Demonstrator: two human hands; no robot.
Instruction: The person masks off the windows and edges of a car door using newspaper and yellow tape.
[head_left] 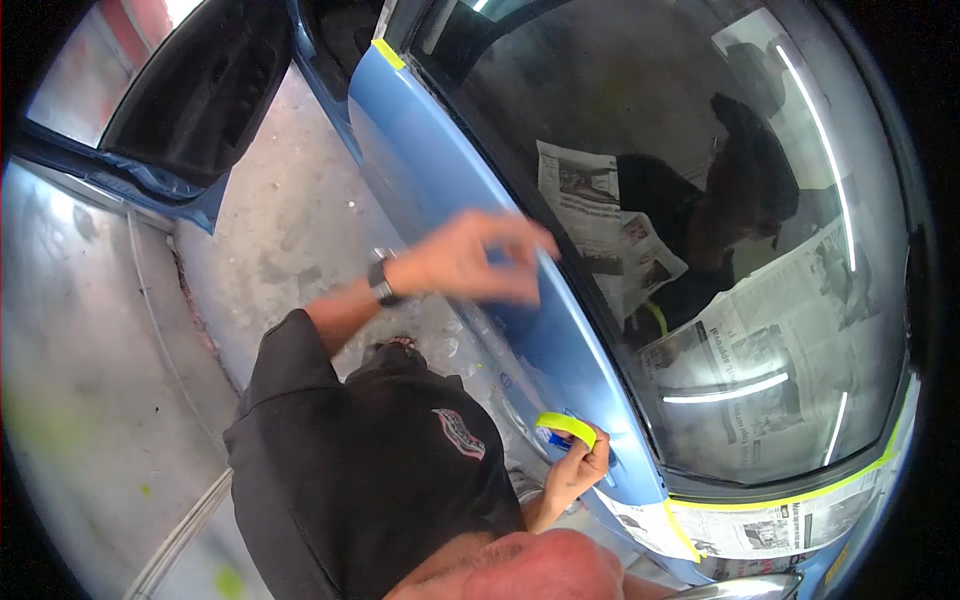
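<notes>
My left hand [475, 258], smeared by motion, is over the upper edge of a light blue car door [430, 170], close to the window's black trim. Its fingers are bent, but I cannot tell whether they touch each other or hold anything. A dark wristwatch [380, 283] is on that wrist. Lower down, by the door handle area, my right hand [583, 468] is closed on a roll of yellow-green masking tape [566, 424] with a blue core. One short strip of the same tape [388, 54] sits at the door's far upper corner.
Dark window glass [600, 90] shows reflected newspaper and light tubes. Newspaper [770, 525] edged with yellow-green tape covers the panel below the glass. An open blue door [190, 120] with black lining stands at the upper left. Grey, spotted floor [280, 180] lies between.
</notes>
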